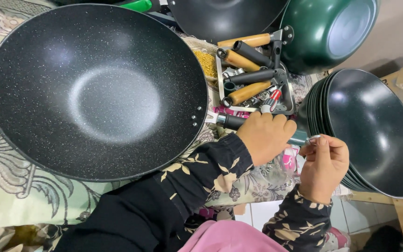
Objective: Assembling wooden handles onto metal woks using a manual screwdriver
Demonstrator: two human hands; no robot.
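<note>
L hand (265,136) wraps the black handle (232,122) at the speckled wok (96,91), R hand (323,164) pinches a small screw (313,138) just beside it, which could slip & drop if the grip loosens.

We see both forearms in dark floral sleeves reaching forward, the left hand (265,136) palm-down with fingers curled closed in a grip, the right hand (323,163) beside it, thumb and forefinger pinched together.

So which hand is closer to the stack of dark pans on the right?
Right hand, pinching a small metal piece beside the stack of dark pans. Left hand sits farther off, gripping the wok handle.
</note>
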